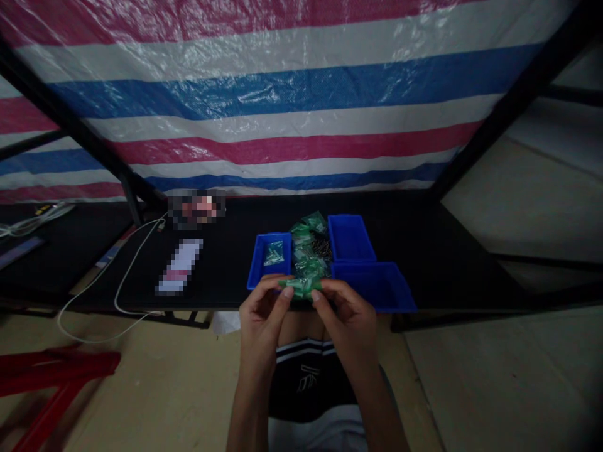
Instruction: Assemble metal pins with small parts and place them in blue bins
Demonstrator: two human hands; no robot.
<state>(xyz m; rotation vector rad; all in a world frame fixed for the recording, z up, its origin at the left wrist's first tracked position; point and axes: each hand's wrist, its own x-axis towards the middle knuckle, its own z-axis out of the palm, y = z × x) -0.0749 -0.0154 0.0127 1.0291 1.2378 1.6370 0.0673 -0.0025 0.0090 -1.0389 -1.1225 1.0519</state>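
Both hands hold one small green plastic packet [300,287] just in front of the black table's [424,251] near edge. My left hand [262,320] pinches its left end, fingers closed. My right hand [346,320] pinches its right end the same way. Behind the packet lies a pile of similar green packets [307,246] with dark small parts among them. A blue tray [270,258] on the left holds a green packet [274,252]. On the right stand two more blue trays: the far one [350,236] and the near one [377,285].
A white cable [123,276] runs across the table's left part and hangs over the edge. A red stool [56,370] stands on the floor at lower left. A striped red, white and blue tarpaulin [292,100] hangs behind, framed by black bars [509,100].
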